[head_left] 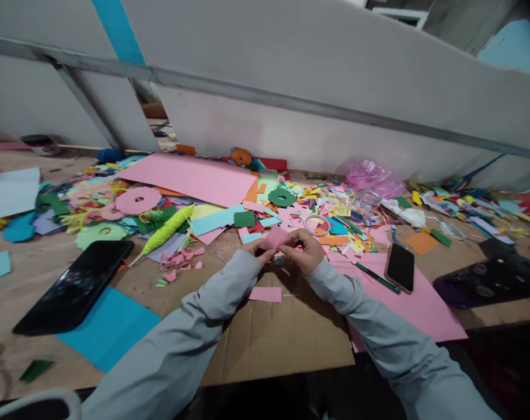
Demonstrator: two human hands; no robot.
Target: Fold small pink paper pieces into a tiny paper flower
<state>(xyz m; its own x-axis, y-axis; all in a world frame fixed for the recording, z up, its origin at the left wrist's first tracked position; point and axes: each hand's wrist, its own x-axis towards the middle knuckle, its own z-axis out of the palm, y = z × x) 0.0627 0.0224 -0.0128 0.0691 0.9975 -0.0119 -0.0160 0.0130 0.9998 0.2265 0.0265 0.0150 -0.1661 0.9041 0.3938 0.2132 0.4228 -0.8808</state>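
Between my two hands is a small piece of pink paper point(274, 238), raised over the brown cardboard sheet point(286, 344). My left hand point(257, 249) pinches its left side with the thumb in front. On the right, my right hand point(304, 251) has thumb and fingers closed at the paper's lower right edge, close to the left thumb. A flat pink paper strip point(265, 294) lies on the cardboard below the hands. Just under the fingers sits a small dark scrap point(280, 262), partly shaded.
Paper scraps and cut shapes spread behind the hands, with a large pink sheet point(190, 178) and a yellow-green yarn bundle point(166, 230). A black phone point(75, 289) lies left. Right are a pen point(377, 277), a smaller phone point(400, 267) and a dark phone point(488, 283).
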